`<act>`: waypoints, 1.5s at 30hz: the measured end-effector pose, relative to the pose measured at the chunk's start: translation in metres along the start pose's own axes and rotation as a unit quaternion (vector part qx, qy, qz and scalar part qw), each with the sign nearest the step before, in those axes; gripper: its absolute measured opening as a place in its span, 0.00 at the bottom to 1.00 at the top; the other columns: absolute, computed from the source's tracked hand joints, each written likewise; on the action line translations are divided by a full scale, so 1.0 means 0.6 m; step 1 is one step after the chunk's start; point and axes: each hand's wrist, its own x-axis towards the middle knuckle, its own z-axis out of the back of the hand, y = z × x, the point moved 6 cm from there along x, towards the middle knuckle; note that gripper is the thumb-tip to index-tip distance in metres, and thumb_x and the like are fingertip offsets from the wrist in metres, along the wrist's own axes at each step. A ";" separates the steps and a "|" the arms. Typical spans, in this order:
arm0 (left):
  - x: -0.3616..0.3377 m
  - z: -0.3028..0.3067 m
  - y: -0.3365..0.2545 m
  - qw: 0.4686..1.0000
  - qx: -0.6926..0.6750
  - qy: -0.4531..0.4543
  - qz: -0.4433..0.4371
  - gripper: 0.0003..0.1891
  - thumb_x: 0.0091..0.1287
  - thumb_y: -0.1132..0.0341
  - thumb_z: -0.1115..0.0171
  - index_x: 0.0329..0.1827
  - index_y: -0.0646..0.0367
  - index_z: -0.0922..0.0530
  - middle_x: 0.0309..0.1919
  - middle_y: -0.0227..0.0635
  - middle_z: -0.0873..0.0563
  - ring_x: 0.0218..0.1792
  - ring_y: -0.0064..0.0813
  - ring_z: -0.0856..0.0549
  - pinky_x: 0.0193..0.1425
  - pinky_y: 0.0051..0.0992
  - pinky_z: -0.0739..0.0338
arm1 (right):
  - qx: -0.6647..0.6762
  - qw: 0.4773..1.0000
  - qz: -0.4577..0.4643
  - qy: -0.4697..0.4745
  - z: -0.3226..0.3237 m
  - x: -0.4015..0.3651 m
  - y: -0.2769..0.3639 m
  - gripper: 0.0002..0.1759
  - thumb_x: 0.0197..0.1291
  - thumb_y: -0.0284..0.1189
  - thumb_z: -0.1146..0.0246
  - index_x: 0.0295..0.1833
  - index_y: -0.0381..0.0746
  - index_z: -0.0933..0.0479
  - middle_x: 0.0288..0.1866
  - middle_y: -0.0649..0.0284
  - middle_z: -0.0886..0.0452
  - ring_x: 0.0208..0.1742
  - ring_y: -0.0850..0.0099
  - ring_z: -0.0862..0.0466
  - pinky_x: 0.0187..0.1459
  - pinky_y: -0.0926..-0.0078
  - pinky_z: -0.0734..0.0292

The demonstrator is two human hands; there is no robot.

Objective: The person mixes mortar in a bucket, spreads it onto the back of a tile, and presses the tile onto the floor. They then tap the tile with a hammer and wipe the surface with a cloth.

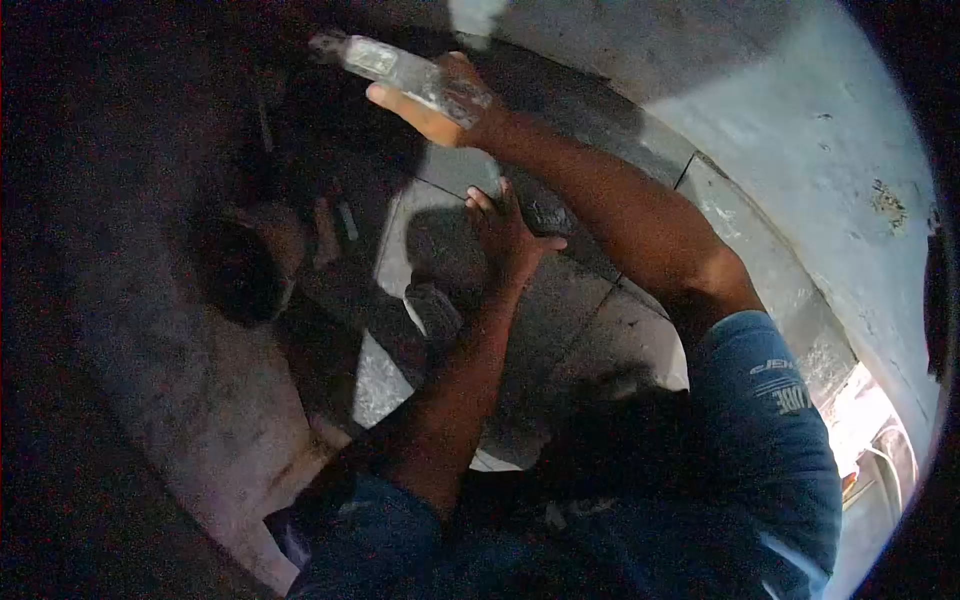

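My right hand [445, 108] reaches far forward along the wall side, its fingers closed around a clear, shiny, bottle-like object [385, 62]. That object points up and left, and its far end fades into shadow. Lower and nearer the middle, my left hand [508, 238] has its fingers spread above the tiled floor [570, 310]. A small dark object [547, 218] lies close beside its thumb. Nothing shows in the left palm.
Another person [240, 270] is low down on the left, with a hand [325, 232] near a thin pale strip [347, 221]. A pale wall [800, 120] curves along the right. Bright light enters at an opening [872, 430] lower right. The left side is very dark.
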 end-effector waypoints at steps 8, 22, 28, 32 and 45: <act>0.001 0.010 -0.010 1.000 -0.006 -0.004 -0.006 0.72 0.33 0.40 0.19 0.78 0.58 0.56 0.71 0.76 0.64 0.73 0.72 0.60 0.74 0.58 0.56 | 0.136 0.971 0.054 -0.190 0.028 -0.002 -0.029 0.20 0.54 0.36 0.30 0.52 0.43 0.21 0.42 0.59 0.16 0.41 0.63 0.16 0.42 0.68 0.19; 0.011 -0.030 0.020 1.000 0.010 -0.009 -0.022 0.73 0.31 0.34 0.22 0.78 0.56 0.56 0.71 0.74 0.67 0.73 0.72 0.62 0.75 0.57 0.59 | 0.394 0.902 -0.105 -0.143 0.225 -0.053 -0.098 0.27 0.71 0.42 0.46 0.67 0.35 0.33 0.64 0.44 0.29 0.65 0.53 0.28 0.65 0.61 0.34; 0.008 -0.020 0.023 0.998 0.058 -0.014 -0.027 0.74 0.31 0.28 0.26 0.79 0.53 0.58 0.72 0.72 0.66 0.74 0.68 0.62 0.75 0.57 0.60 | 0.373 0.905 -0.159 -0.125 0.287 -0.072 -0.077 0.31 0.72 0.49 0.52 0.68 0.35 0.34 0.66 0.45 0.30 0.67 0.53 0.30 0.67 0.64 0.36; 0.010 -0.018 0.019 0.997 0.078 -0.004 -0.016 0.73 0.32 0.28 0.27 0.79 0.51 0.60 0.73 0.70 0.66 0.75 0.65 0.62 0.76 0.56 0.63 | 0.430 0.880 -0.185 -0.073 0.311 -0.084 -0.056 0.28 0.71 0.43 0.49 0.69 0.38 0.35 0.67 0.45 0.31 0.68 0.52 0.31 0.67 0.59 0.37; 0.004 0.001 0.007 0.993 0.118 0.000 -0.026 0.69 0.36 0.25 0.31 0.78 0.54 0.53 0.73 0.69 0.59 0.75 0.65 0.55 0.74 0.57 0.56 | 0.290 0.939 -0.155 -0.101 0.304 -0.128 -0.093 0.26 0.70 0.40 0.45 0.68 0.39 0.33 0.60 0.51 0.24 0.57 0.56 0.23 0.59 0.62 0.30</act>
